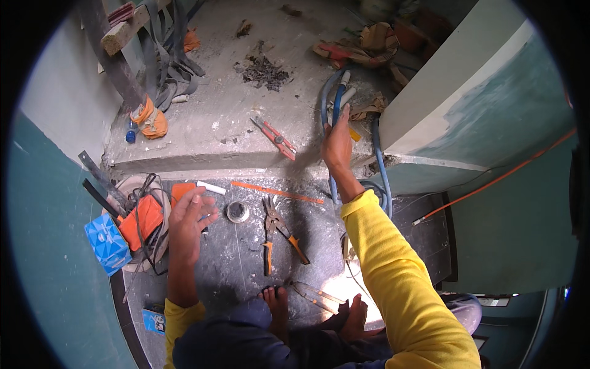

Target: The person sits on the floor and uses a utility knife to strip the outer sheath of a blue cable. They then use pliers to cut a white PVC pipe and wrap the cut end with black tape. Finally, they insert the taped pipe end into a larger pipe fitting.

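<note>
My right hand point(337, 146) reaches to the raised concrete ledge, its fingers closed around a blue hose point(338, 101). A white end piece point(345, 78) shows at the top of the hose. The hose bends in a loop behind the hand, and more of it hangs over the ledge's edge. My left hand point(189, 224) hovers above the dark tiled floor with fingers apart and nothing in it. Close to it are a white tube point(211, 187) and a small round roll point(238, 212). Tin snips point(273, 230) with orange handles lie open between my arms.
On the ledge point(184, 138) lie red-handled cutters point(276, 138) and dark debris point(264, 72). An orange strip point(276, 192) lies along its foot. Pliers point(316, 295) rest by my feet. At left stand a cluttered bag point(161, 246) and a blue box point(107, 244). A wall corner point(430, 92) juts out right.
</note>
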The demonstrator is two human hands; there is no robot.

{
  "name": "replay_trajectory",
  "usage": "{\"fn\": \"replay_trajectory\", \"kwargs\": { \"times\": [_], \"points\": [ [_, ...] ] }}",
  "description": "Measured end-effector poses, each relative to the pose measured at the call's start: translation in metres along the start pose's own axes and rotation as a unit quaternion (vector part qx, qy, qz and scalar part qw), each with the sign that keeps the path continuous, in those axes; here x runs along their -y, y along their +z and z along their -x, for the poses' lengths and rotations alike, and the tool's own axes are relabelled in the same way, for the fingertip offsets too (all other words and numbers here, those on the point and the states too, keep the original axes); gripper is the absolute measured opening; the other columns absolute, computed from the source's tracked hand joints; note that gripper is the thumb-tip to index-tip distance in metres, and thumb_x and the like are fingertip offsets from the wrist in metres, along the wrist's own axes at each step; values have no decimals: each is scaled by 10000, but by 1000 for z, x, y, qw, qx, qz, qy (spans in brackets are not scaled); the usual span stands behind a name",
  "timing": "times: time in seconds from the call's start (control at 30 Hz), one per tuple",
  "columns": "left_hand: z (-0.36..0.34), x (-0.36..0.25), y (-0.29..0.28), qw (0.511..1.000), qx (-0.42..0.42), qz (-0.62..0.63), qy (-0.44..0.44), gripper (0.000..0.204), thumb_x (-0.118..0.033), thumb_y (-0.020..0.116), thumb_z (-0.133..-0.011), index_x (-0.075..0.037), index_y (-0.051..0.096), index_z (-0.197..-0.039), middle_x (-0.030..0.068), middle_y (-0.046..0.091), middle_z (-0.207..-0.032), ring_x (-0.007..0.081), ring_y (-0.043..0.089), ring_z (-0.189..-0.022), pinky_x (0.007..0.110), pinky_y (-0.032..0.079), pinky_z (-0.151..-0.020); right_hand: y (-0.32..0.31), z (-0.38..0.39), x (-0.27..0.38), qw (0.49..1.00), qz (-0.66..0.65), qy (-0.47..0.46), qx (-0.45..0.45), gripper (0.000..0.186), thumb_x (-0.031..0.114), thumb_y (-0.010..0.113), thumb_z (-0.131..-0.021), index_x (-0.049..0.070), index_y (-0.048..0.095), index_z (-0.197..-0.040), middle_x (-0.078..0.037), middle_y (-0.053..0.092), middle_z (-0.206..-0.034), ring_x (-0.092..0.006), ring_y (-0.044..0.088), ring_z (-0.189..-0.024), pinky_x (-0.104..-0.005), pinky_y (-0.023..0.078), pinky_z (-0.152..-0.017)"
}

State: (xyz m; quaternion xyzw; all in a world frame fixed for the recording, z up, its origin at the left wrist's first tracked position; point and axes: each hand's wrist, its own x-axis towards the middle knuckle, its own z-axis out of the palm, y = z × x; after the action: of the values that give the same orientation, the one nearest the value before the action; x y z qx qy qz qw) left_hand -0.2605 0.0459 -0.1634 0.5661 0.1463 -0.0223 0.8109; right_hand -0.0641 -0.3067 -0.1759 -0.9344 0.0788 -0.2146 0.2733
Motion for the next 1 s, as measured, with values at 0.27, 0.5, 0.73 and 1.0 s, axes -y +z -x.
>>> {"fn": "replay_trajectory", "kwargs": {
  "times": [0.27, 0.5, 0.73, 1.0],
  "points": [
    [2, 4, -3, 998, -25, -56, 6, 387, -254, 576, -1106, -7, 594, -1404, 96, 704, -1138, 186, 696, -993, 336, 585, -892, 6, -16, -1, 997, 9, -80, 21, 865, 248, 734, -981, 67, 246, -1672, -334, 584, -1261, -505, 627, -1136, -536, 507, -981],
    [-12, 79, -15, 976, -67, -167, 119, 368, -53, 618, -1003, 19, 609, -1364, 140, 721, -1201, 200, 696, -1073, 329, 558, -953, -7, 104, 33, 957, -148, -233, 86, 352, 201, 726, -1008, 23, 697, -1310, -144, 742, -932, -272, 726, -885, -384, 578, -789],
    [-12, 120, -1, 843, -67, -501, 184, 826, -124, 823, -761, -43, 489, -1511, 184, 587, -1424, 378, 484, -1373, 485, 382, -1174, 45, 179, 86, 872, -149, -341, 319, 719, 195, 781, -907, 20, 471, -1533, -232, 639, -1285, -434, 557, -1228, -499, 489, -1062],
    [-32, 133, -1, 815, -26, -542, 202, 728, -239, 869, -751, -97, 567, -1398, 149, 608, -1385, 340, 559, -1302, 485, 395, -1104, 46, 173, 85, 860, -156, -278, 398, 862, 67, 819, -845, 36, 391, -1593, -212, 682, -1279, -406, 604, -1193, -479, 509, -1028]
  ]
}}
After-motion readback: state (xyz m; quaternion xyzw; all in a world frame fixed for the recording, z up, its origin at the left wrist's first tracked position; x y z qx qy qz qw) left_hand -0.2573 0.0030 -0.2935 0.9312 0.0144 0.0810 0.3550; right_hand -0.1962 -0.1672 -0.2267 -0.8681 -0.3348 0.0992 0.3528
